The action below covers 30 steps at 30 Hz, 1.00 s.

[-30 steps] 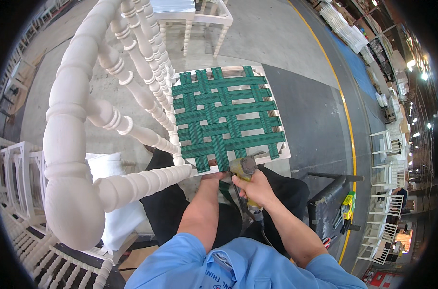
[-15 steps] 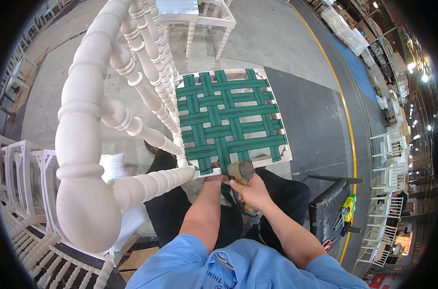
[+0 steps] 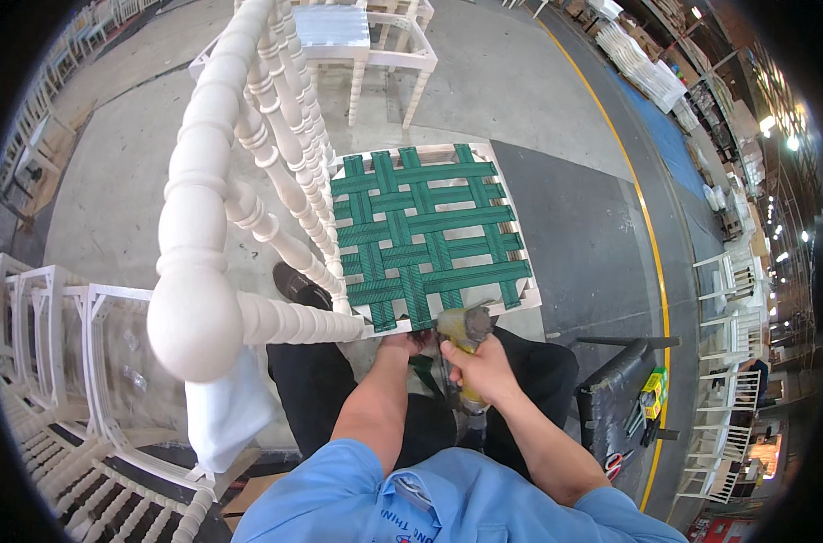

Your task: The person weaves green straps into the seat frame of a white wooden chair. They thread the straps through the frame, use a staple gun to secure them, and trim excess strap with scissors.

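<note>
A white chair with turned spindles [image 3: 199, 226] stands before me, its back at the left. Across its seat frame [image 3: 531, 294] runs woven green webbing [image 3: 421, 222]. My right hand [image 3: 484, 369] is closed around the handle of a yellow and grey air staple gun [image 3: 463, 328], whose nose is at the seat's near rail. Just left of the tool, my left hand [image 3: 406, 344] is closed at the near rail on a green webbing strap [image 3: 419, 369], with the loose end hanging below. The left fingertips are partly hidden.
At right, a black padded stool [image 3: 611, 398] carries a yellow-green box [image 3: 653, 392] and red-handled scissors [image 3: 615, 464]. White chair frames [image 3: 113, 344] stand at left. Another white frame [image 3: 421, 59] is beyond the seat. White chairs [image 3: 728, 335] line the far right, past a yellow floor line [image 3: 651, 226].
The view has shifted, so the chair back appears smaller and farther right. The staple gun is slightly lower and farther right in view, still at the near rail. Both hands keep their grips.
</note>
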Tool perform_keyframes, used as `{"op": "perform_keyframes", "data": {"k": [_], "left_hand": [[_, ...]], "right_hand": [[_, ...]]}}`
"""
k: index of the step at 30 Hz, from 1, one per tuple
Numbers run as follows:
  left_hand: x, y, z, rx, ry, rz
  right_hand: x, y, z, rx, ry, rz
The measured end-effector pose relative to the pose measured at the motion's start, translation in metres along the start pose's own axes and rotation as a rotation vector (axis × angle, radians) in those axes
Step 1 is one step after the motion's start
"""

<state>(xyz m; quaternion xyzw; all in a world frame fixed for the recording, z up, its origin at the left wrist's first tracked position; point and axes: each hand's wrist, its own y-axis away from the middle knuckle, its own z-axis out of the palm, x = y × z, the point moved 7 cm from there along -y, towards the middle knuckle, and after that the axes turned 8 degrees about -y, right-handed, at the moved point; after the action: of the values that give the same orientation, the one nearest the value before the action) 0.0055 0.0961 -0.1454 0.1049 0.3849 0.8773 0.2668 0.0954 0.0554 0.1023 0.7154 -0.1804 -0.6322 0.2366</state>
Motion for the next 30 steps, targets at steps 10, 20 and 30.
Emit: {"op": "perform_keyframes", "data": {"k": [10, 20, 30], "left_hand": [[0.011, 0.076, -0.018, 0.441, -1.572, 0.058], [0.014, 0.178, 0.062, -0.090, -1.494, 0.484], [0.088, 0.123, 0.095, 0.123, -1.223, 0.654]], "right_hand": [[-0.023, 0.039, -0.065, 0.077, -0.156, -0.133], [-0.001, 0.040, -0.075, 0.037, -0.190, -0.129], [-0.001, 0.000, -0.021, -0.061, -0.060, -0.035]]}}
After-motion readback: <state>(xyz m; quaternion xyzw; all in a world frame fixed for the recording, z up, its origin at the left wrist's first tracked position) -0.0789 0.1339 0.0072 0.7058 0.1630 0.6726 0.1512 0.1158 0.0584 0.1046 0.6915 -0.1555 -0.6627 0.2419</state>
